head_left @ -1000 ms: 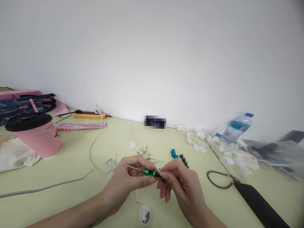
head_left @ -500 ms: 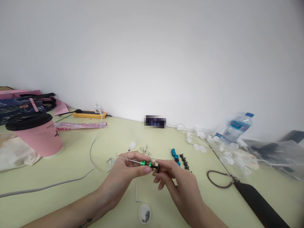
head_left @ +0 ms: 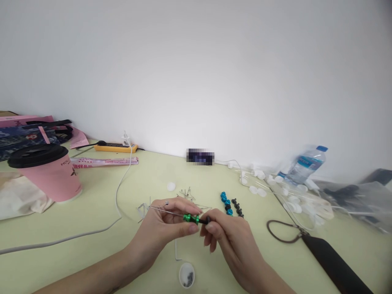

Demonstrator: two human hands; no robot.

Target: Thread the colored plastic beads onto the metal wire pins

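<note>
Between finger and thumb, my left hand [head_left: 167, 222] grips a small shiny green metal spool-shaped piece [head_left: 191, 219]. A thin metal rod [head_left: 165, 210] runs out from it to the left, across my fingers. From the green piece's right side comes a black stem with a round black end [head_left: 207, 220], which my right hand [head_left: 232, 239] pinches. My right fingertips partly cover this end. Below my hands, a hex key [head_left: 176, 251] lies near a small white dish [head_left: 186, 276] with small dark grey parts inside. More bent metal keys [head_left: 142, 210] lie beyond my left hand.
Several blue pieces [head_left: 226, 202] and black pieces [head_left: 237, 207] lie in rows past my right hand. A pink cup [head_left: 50, 175] and a white cable [head_left: 92, 232] are left; a bottle [head_left: 308, 165], white caps [head_left: 294, 204] and a black strap-like item [head_left: 333, 261] are right.
Both hands have shifted slightly right and down with the green piece. Its green parts look closer together now, and more of the black stem shows on the right.
</note>
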